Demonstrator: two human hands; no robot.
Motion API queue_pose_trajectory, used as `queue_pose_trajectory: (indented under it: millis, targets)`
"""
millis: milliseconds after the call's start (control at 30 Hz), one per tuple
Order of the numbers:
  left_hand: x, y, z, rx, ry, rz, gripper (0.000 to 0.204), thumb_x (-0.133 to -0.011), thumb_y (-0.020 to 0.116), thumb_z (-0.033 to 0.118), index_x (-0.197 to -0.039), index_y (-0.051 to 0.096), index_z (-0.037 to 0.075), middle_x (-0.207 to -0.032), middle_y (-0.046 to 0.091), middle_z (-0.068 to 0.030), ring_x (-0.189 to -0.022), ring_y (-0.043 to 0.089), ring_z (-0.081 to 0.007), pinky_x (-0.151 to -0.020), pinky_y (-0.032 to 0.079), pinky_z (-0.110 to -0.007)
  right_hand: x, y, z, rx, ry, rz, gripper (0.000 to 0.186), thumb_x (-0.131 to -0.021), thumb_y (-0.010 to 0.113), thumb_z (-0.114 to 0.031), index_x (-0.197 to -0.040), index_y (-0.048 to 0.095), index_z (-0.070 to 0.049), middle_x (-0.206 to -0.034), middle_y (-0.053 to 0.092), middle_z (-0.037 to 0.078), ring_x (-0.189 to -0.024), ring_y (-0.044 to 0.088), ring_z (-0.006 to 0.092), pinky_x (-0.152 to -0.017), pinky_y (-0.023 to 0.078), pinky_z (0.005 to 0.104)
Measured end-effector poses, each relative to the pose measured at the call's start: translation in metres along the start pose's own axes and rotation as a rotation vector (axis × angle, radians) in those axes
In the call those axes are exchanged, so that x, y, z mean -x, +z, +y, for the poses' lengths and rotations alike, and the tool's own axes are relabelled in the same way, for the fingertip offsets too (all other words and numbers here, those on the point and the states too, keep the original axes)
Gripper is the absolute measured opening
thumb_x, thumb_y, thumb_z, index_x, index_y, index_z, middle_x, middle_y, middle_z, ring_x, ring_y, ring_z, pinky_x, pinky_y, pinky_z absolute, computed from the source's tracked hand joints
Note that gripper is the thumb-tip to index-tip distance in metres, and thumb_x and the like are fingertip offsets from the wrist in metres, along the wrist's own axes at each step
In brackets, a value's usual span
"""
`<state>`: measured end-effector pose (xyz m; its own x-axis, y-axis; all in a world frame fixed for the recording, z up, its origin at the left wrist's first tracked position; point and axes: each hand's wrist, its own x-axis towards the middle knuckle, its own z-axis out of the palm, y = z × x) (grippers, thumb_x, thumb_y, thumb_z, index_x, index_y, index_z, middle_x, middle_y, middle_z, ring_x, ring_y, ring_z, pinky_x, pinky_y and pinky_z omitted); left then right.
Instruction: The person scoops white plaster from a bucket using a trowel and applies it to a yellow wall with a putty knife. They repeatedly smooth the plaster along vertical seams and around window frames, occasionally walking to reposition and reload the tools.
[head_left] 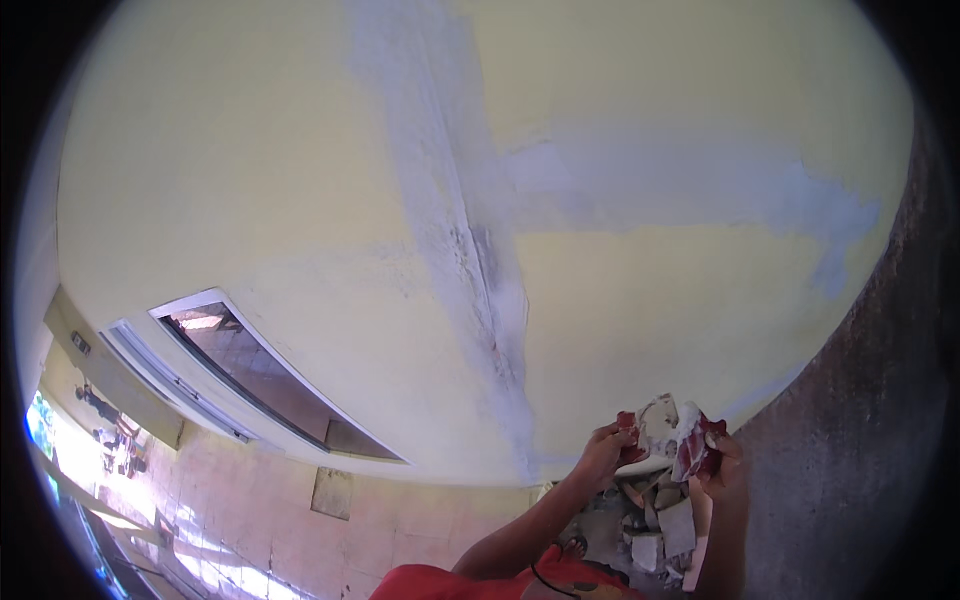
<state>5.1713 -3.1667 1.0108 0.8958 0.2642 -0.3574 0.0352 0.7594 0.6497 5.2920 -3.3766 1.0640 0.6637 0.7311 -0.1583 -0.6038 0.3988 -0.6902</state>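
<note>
head | left hand (603,447) and right hand (722,462) both grip a red-white rag (672,432) held between them | rubble (650,525) below

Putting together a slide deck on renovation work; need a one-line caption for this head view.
Both hands, left and right, hold a red-and-white broken tile chunk above grey rubble pieces, facing a patched yellow wall.

Matt patched plaster wall (350,180), rough rubble (650,530)
</note>
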Motion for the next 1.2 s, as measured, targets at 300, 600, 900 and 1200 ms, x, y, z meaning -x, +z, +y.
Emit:
queue_pose_trajectory:
  millis: [300,600,900,1200]
  targets:
    - [0.048,0.020,0.004,0.092,0.241,0.139,0.019,-0.091,0.060,-0.001,-0.110,0.059,-0.005,-0.107,0.064,-0.0119,-0.096,0.070,-0.0255,-0.092,0.063,-0.044,-0.003,0.024,-0.005,-0.149,0.030,-0.037,0.038,-0.094,0.062,-0.019,-0.130,0.060,-0.007,-0.111,0.070,0.008,-0.094,0.072,0.0201,-0.062,0.059,0.0311]
    - [0.063,0.025,0.004,0.200,0.437,0.199,0.026,-0.091,0.058,-0.003,-0.116,0.063,0.000,-0.108,0.069,-0.0094,-0.099,0.070,-0.0231,-0.092,0.061,-0.043,-0.015,0.046,-0.018,-0.247,0.025,-0.135,0.041,-0.096,0.060,-0.020,-0.137,0.055,-0.012,-0.120,0.069,0.011,-0.100,0.072,0.0270,-0.067,0.066,0.0436]
    - [0.138,-0.100,0.009,0.237,0.689,0.422,0.044,-0.085,0.061,-0.004,-0.129,0.058,-0.005,-0.116,0.069,-0.0138,-0.104,0.070,-0.0253,-0.089,0.062,-0.038,-0.056,0.080,0.107,-0.358,-0.013,-0.130,0.045,-0.097,0.062,-0.012,-0.140,0.053,-0.007,-0.131,0.065,0.013,-0.118,0.067,0.0290,-0.094,0.061,0.0486]
    - [0.127,-0.125,0.071,0.115,0.737,0.629,0.037,-0.090,0.056,-0.008,-0.126,0.057,-0.005,-0.114,0.062,-0.0115,-0.106,0.067,-0.0250,-0.094,0.061,-0.041,-0.130,0.088,0.283,-0.502,-0.026,0.408,0.053,-0.093,0.052,0.003,-0.144,0.040,-0.007,-0.131,0.058,0.011,-0.119,0.063,0.0284,-0.099,0.057,0.0451]
